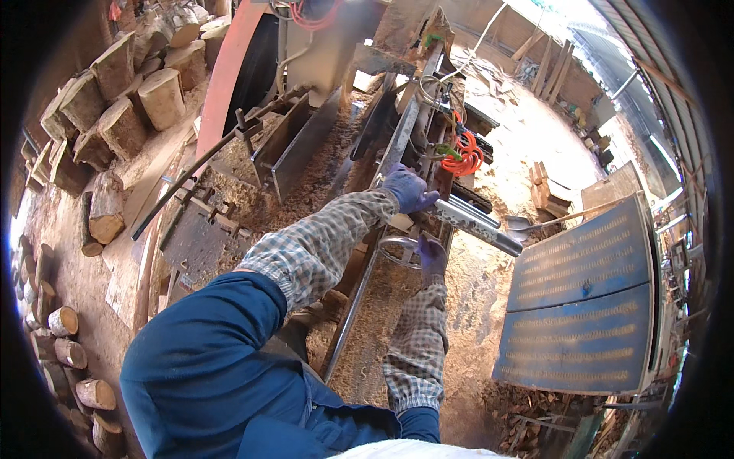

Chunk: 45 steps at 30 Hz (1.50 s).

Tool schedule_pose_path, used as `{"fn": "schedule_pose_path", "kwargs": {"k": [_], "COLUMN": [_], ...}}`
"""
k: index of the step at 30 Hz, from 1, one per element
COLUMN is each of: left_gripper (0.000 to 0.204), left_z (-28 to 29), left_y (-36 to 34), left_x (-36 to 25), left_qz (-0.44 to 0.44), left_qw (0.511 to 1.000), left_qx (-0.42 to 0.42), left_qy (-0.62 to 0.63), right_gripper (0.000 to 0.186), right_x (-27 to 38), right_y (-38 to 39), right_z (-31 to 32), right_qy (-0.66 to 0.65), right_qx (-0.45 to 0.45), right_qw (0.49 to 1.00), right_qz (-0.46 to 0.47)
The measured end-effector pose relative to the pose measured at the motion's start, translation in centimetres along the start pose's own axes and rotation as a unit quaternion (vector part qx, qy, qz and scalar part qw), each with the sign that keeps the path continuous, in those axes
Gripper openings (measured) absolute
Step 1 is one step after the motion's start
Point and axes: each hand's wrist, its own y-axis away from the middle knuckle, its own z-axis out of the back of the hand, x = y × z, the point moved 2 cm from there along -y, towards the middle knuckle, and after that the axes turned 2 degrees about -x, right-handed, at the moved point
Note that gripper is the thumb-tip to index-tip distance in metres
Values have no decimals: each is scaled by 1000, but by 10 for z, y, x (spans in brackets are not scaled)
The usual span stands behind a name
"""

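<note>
My left hand (410,190), in a purple-blue glove, reaches across to a long metal rail (402,136) of the machine. Its fingers are curled at the rail's near end, and what they close around is hidden beneath them. Below it, my right hand (433,254), gloved alike, is closed at the right side of a round metal handwheel (399,252). A thick grey metal tube (483,229) juts out to the right beside both hands. Checked sleeve covers run over both forearms.
Upright steel plates (306,145) stand left of the rail amid sawdust. Coiled orange hose (463,155) hangs beyond my hands. A blue panel (581,298) stands at right, near a shovel (520,222). Cut logs (122,126) are stacked at left. A red wheel guard (229,84) rises behind.
</note>
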Motion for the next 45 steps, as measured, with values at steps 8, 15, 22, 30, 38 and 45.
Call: {"fn": "schedule_pose_path", "kwargs": {"k": [8, 15, 22, 30, 38, 45], "left_gripper": [63, 60, 61, 56, 59, 58], "left_z": [-13, -18, -18, -20, -21, -29], "left_y": [-15, -16, -19, -10, -19, -21], "left_x": [-32, -31, -30, -33, -35, -33], "left_qz": [-25, -22, -20, -51, -42, -38], "left_qw": [999, 999, 999, 986, 991, 987], "left_qx": [-20, -37, -44, -155, -129, -156], "left_qy": [8, 7, 5, 28, 2, 31], "right_gripper": [53, 52, 52, 41, 45, 46], "right_x": [-75, -77, -79, -57, 15, 28], "right_y": [1, 8, 6, 6, -9, 3], "right_z": [42, 42, 45, 35, 7, 14], "right_qy": [-157, -179, -212, -143, 431, 357], "right_qx": [-130, -135, -144, -150, -131, -116], "right_qw": [978, 973, 966, 978, 890, 912], "right_qz": [-32, -48, -29, 40, 74, 164]}}
